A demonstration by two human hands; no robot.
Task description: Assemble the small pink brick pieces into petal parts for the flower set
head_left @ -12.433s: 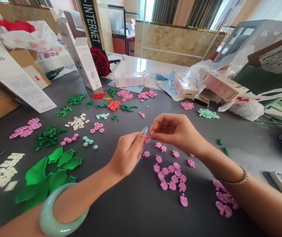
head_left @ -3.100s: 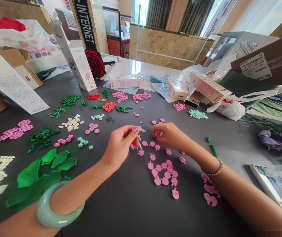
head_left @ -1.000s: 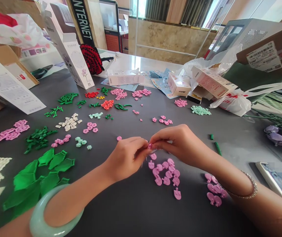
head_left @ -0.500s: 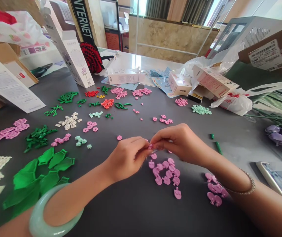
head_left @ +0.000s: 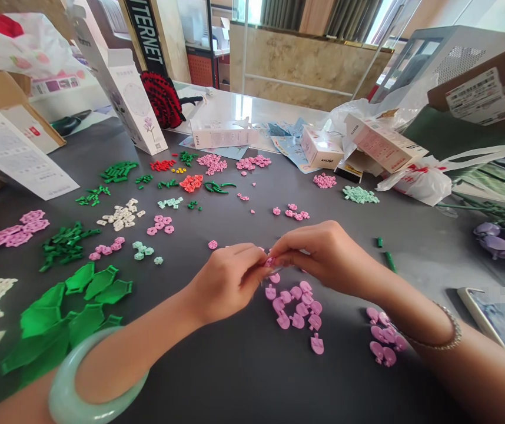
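A dark table [head_left: 199, 377] fills a bright room, with a marbled partition [head_left: 296, 70] at the back and an upright white box [head_left: 135, 106] on the far left. The left hand [head_left: 230, 280] and right hand [head_left: 323, 253] meet near the middle, thumbs and fingers pinched closed, both on one tiny pink piece [head_left: 269, 261]. It sits between their fingertips, just beyond loose rounded petals [head_left: 296, 320]. Green leaves [head_left: 40, 315] lie to the left.

The piece looks like light, stiff, smooth plastic, probably sturdy but easy to let slip; its outer edges seem the best place for a fingertip hold. Fingers cover most of it, so which way it points and where its long axis runs cannot be told. Among the petals, the nearest one [head_left: 316, 344] has its narrow tab pointing away from the person.
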